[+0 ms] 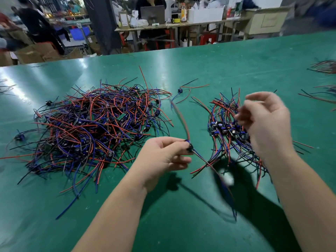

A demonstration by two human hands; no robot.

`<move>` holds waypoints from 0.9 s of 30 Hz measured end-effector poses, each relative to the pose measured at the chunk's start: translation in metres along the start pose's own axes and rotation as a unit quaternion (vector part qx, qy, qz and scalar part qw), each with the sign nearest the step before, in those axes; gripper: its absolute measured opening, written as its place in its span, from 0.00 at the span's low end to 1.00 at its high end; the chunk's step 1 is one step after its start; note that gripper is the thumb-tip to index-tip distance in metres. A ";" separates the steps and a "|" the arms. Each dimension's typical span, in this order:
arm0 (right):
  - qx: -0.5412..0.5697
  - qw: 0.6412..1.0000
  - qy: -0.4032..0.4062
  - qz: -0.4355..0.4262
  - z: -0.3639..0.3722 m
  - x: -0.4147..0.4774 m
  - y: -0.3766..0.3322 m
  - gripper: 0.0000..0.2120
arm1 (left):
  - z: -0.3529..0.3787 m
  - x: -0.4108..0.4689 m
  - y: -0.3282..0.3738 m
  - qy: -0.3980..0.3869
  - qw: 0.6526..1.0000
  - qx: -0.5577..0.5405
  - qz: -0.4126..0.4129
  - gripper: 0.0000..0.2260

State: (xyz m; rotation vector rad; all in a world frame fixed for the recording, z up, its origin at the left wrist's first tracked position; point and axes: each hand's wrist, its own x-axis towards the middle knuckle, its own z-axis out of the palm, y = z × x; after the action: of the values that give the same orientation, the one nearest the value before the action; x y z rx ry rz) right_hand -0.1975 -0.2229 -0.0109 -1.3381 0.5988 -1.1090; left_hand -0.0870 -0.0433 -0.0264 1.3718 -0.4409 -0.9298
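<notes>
Risked a snag above all: with the long leads of the wired module [189, 146] trailing loose, one red lead arcing up toward the far edge of the counter [236, 70] and others slanting, blurred, down toward the near edge, could easily have hooked into the sorted bundle [225, 130] just beside it on the right and dragged those lined-up pieces out of order. Could equally have brushed the big tangled heap [94, 128] on the left half of the counter and picked up strays. Chanced a drop too, with so small a body pinched only at the fingertips.

Left grip [163, 157]: closed on the module, thumb and forefinger pinching its dark body, remaining fingers curled beneath. Held above the counter, between heap and bundle, toward the near edge.

Right grip [267, 122]: raised over the bundle, fingers loosely curled and badly blurred. Impossible to tell whether pinching a lead or holding nothing.

Noted also one lone module [180, 90] lying apart, toward the far edge.
</notes>
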 end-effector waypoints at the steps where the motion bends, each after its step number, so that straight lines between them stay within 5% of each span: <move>1: -0.045 0.996 -0.074 -0.018 0.004 -0.006 0.002 0.10 | -0.001 0.002 -0.001 0.027 0.999 -0.018 -0.002 0.02; 5: -0.245 0.909 -0.324 -0.094 0.024 -0.033 0.018 0.08 | -0.001 0.004 -0.004 0.037 0.999 -0.013 -0.001 0.08; 15: -0.169 0.933 -0.313 -0.052 0.024 -0.039 0.009 0.06 | 0.005 0.000 -0.003 -0.018 0.999 -0.013 0.033 0.06; 17: -0.084 0.955 -0.285 -0.017 0.021 -0.034 0.003 0.06 | 0.004 0.002 -0.005 -0.023 0.999 -0.009 0.030 0.07; 21: 0.038 0.994 -0.103 0.021 -0.004 -0.007 -0.016 0.05 | -0.001 0.005 -0.009 0.010 1.000 0.001 0.017 0.08; 24: -0.154 0.988 0.017 -0.012 -0.034 0.018 -0.012 0.05 | -0.006 0.008 -0.009 0.044 0.999 -0.011 0.010 0.12; 27: -0.432 0.900 0.058 -0.003 -0.059 0.033 0.003 0.08 | -0.008 0.011 -0.010 0.060 0.998 -0.005 0.012 0.12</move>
State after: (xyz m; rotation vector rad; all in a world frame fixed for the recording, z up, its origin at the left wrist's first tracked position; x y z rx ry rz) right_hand -0.2342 -0.2791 -0.0169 -2.0283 1.2697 -0.9529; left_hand -0.0774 -0.0467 -0.0400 1.4028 -0.3603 -0.8242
